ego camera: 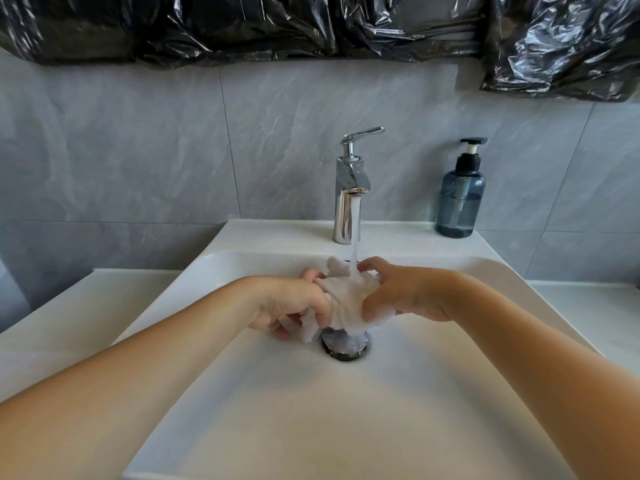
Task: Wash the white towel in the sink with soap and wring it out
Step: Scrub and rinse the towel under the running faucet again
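Bathroom washstand: white ceramic sink [242, 393] set in a white counter [52, 323], chrome mixer faucet [348, 195] running, pump soap bottle [460, 199], grey marbled wall tiles [138, 150].

- White towel [349, 299]: wet, crumpled cloth, soft and matt.
- Sink [398, 410]: smooth, glossy white ceramic.
- Faucet [347, 202] at the sink's back edge: mirror-bright chromed metal.
- Soap bottle [460, 202] at the back right corner: translucent blue-grey plastic, black pump.
- Wall tiles [138, 150]: smooth grey marbling.
- Black sheeting [242, 26]: crinkled, shiny plastic.
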### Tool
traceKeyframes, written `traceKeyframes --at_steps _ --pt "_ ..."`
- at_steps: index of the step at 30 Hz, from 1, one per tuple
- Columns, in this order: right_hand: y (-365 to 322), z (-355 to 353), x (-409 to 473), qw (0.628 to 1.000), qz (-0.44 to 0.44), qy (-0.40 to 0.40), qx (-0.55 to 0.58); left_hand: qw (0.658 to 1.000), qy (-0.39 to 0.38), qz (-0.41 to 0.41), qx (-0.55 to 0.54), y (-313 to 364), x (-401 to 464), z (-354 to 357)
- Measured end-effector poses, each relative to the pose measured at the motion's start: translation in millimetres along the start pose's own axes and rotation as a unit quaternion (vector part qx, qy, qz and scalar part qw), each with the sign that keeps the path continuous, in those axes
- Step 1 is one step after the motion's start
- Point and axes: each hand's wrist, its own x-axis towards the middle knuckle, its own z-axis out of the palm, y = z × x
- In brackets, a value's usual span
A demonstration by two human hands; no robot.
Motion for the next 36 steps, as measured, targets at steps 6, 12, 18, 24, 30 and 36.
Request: traceKeyframes --at_steps 6,12,18,24,30,36 --pt "10 7 5 0.982 0.018 -0.013 -0.188 1.000 -0.005 0.017 0.018 -2 2 -3" --pt "13 2 10 0.975 -0.048 0.027 -0.214 0.997 0.055 0.045 0.017 0 9 5" --pt "10 2 5 0.974 -0.069 0.040 -0.211 0.997 0.024 0.064 -0.026 3 5 6" --pt "5 1 2 0.964 -0.097 0.085 -0.234 0.995 0.038 0.067 -0.069 3 2 4" --pt "-6 -5 -4 0.960 -0.158 0.167 -0.163 0.971 0.099 0.158 -0.147 12 -7 -6" --pt "-2 -9 -3 0.958 -0.162 0.169 -0.167 0.946 0.153 0.233 -0.168 13 -5 6"
